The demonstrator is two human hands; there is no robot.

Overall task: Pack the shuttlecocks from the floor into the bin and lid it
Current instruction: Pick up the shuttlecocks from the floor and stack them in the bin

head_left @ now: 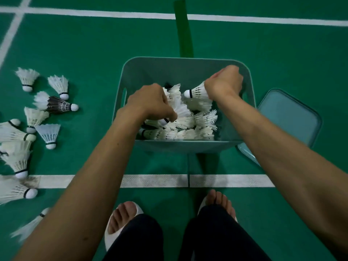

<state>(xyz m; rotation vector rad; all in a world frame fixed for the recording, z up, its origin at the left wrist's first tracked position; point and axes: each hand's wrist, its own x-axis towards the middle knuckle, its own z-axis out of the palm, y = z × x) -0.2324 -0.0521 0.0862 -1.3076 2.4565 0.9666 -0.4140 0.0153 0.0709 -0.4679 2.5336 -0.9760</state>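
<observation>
The left hand (150,102) curls its fingers (170,113) to pinch one shuttlecock (165,120) at its cork end. The right hand (224,82) grips a second shuttlecock (197,91) by its feathers. Both hands are over the one open bin (169,70), which is heaped with white ones. Its single lid (288,117) lies on the floor (94,53) just right of it. At least ten loose shuttlecocks (49,134) lie scattered on the left, one dark-feathered (56,104).

- The right hand (224,82) hid its own fingertips and the skirt end of its shuttlecock (197,91).
- The right forearm (273,147) covered the lid's (290,113) near corner.
- Left-edge shuttlecocks (9,191) were cropped, the nearest blurred.
</observation>
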